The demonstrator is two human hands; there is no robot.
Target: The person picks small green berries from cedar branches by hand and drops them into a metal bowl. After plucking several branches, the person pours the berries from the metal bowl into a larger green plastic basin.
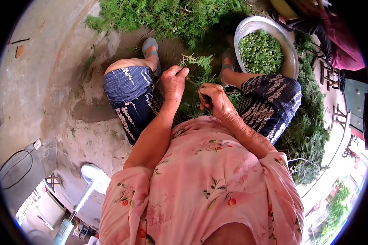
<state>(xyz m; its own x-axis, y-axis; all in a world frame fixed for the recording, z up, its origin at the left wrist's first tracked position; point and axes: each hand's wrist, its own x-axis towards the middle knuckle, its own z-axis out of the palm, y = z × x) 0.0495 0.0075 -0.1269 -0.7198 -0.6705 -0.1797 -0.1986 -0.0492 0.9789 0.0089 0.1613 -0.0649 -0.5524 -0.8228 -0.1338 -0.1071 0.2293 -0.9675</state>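
Left hand pinches a sprig, right hand curled beside (bowl beyond).

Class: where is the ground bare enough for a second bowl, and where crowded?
Bare concrete lies beside the left leg, from the greenery to the fan base. Crowded: greenery ahead and right, around the metal bowl; between the legs, left hand, sprig and right hand.

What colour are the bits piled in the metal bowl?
Green bits in the bowl; head view.
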